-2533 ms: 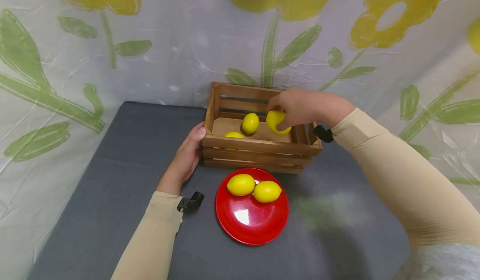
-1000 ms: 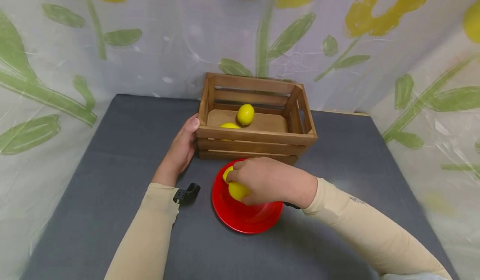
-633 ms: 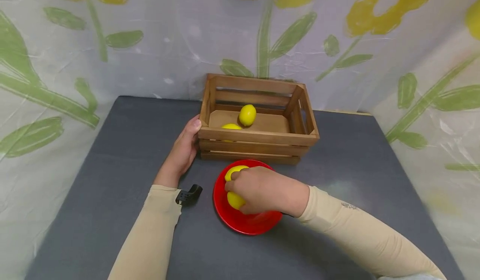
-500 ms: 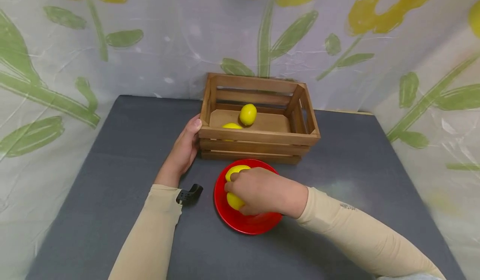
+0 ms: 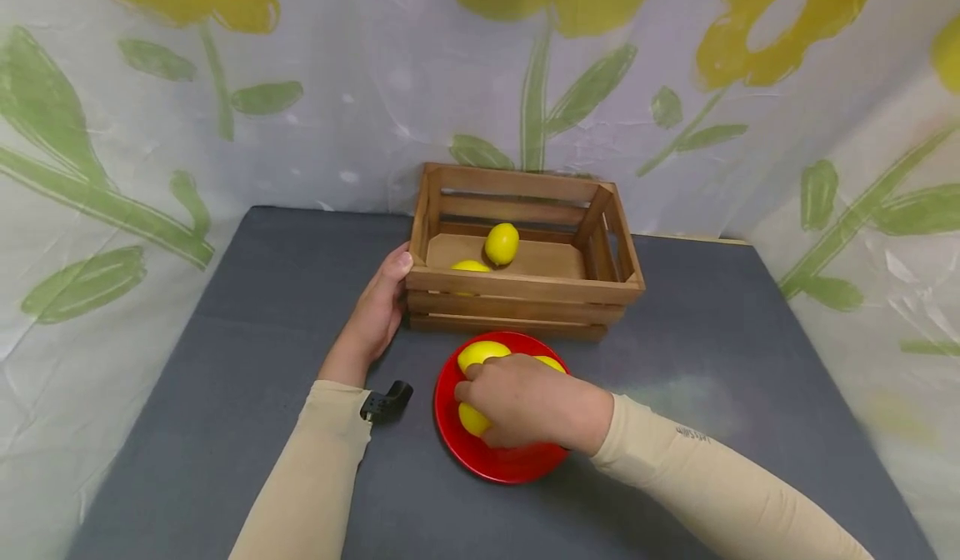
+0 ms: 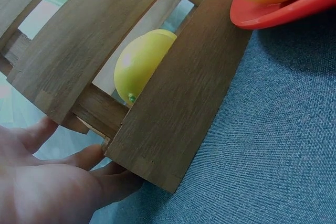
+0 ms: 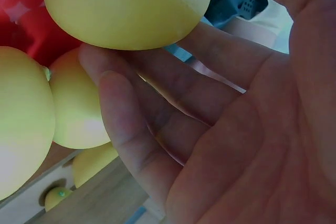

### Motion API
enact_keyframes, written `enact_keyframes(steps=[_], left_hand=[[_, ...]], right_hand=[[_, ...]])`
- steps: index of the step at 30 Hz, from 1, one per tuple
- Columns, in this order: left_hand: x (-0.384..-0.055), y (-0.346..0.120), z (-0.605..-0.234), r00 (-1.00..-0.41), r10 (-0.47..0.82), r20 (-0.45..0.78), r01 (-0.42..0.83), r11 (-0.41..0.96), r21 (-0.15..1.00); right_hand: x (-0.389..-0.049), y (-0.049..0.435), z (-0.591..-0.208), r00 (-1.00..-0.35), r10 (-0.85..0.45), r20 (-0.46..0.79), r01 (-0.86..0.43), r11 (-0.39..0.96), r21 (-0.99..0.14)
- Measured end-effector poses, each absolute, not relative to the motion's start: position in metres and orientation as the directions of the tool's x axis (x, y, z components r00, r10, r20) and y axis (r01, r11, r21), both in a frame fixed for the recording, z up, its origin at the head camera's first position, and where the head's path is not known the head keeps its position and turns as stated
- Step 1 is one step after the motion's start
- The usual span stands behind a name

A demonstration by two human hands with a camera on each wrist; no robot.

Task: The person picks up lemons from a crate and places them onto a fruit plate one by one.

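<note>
The left hand (image 5: 378,297) lay with spread fingers against the slatted wooden crate (image 5: 517,286), probably steadying it. The right hand (image 5: 517,397) had its fingers curled round a lemon (image 5: 472,421), which sat between fingertips and thumb over the red plate (image 5: 465,453), near two other lemons (image 5: 480,353).

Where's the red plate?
In the head view, the red plate sits on the table on the near side of the wooden crate, right of the left hand and partly hidden by the right hand.
</note>
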State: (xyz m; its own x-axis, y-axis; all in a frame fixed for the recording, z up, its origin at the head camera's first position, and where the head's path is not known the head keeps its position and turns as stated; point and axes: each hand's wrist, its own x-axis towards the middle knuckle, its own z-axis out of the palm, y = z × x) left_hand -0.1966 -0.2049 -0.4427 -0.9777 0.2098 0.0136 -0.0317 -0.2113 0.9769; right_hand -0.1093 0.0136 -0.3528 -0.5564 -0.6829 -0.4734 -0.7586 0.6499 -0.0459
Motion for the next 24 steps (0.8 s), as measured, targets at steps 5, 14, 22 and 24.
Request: enact_keyframes(steps=[5, 14, 22, 24], left_hand=[[-0.197, -0.2042, -0.4452, -0.977, 0.213, 0.009, -0.035, -0.201, 0.979], [-0.1952, -0.2064, -0.4409, -0.979, 0.202, 0.004, -0.035, -0.191, 0.981], [-0.1948, -0.205, -0.4411, -0.978, 0.207, 0.006, -0.034, -0.186, 0.982], [-0.1947, -0.2045, -0.4415, -0.978, 0.209, 0.008, -0.031, -0.187, 0.982]], right_hand=[[-0.1085, 0.0154, -0.3538, -0.558, -0.686, -0.468, -0.758, 0.651, -0.05], [-0.1095, 0.0167, -0.3532, -0.56, -0.692, -0.456, -0.754, 0.653, -0.065], [-0.1086, 0.019, -0.3513, -0.564, -0.699, -0.44, -0.757, 0.651, -0.065], [-0.1082, 0.0195, -0.3495, -0.565, -0.701, -0.436, -0.755, 0.652, -0.069]])
